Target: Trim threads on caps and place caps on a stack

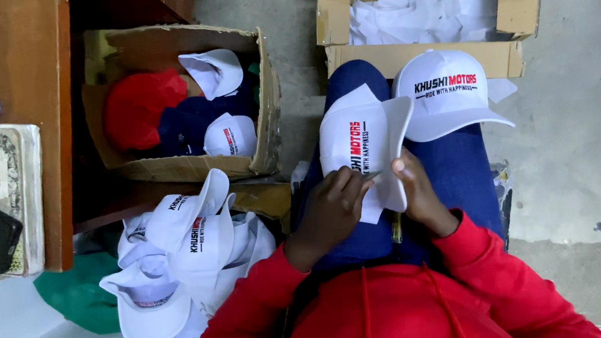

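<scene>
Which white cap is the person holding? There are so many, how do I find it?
Find the person's blue trouser legs in the middle. Two white caps lie there: one cap on the knee, untouched, and the held cap beside it. Only the held one sits between the left hand and right hand; the pile of caps lies on the floor.

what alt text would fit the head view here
Both hands, left hand and right hand, hold a white cap over the lap of a person in a red hoodie. A second white cap rests on one knee; a cap pile and a cardboard box of caps lie left.
</scene>
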